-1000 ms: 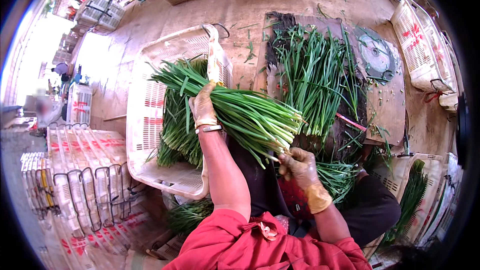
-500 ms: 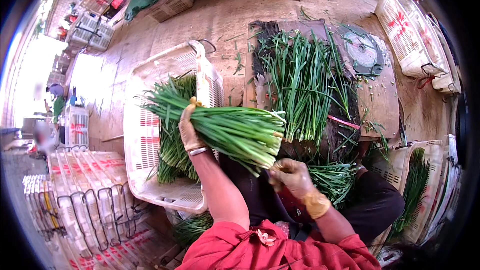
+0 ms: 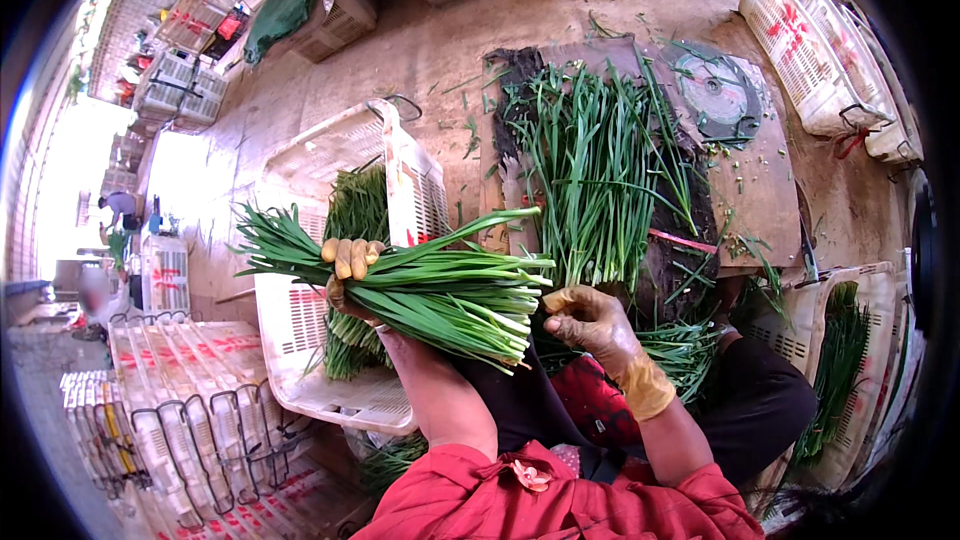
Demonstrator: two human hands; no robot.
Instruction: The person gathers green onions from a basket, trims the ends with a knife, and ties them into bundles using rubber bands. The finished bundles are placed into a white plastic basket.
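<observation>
My left hand point(image 3: 352, 260), in a stained yellowish glove, wraps round a thick bunch of garlic chives point(image 3: 450, 290). The bunch lies sideways, leaf tips to the left and pale cut ends to the right, over the near side of a white plastic crate point(image 3: 420, 190). Inside that crate are stacked more chives point(image 3: 356, 205). Just right of the cut ends is my gloved right hand point(image 3: 595, 335), its fingers loosely bent and thumb and forefinger apart, with nothing visible between them. Ahead of it, a loose pile of chives point(image 3: 590, 175) is spread on a dark mat point(image 3: 518, 75).
More chives point(image 3: 685, 355) lie by my right leg, and others point(image 3: 838, 375) stand in a crate at right. A round grey disc point(image 3: 718, 95) rests on a board point(image 3: 750, 200). Stacked crates point(image 3: 190, 360) fill the left; another crate point(image 3: 820, 50) stands far right.
The bunch has moved slightly left and down in my left hand, its leaves more spread. My right hand has lifted slightly, its fingers opening from a tighter curl.
</observation>
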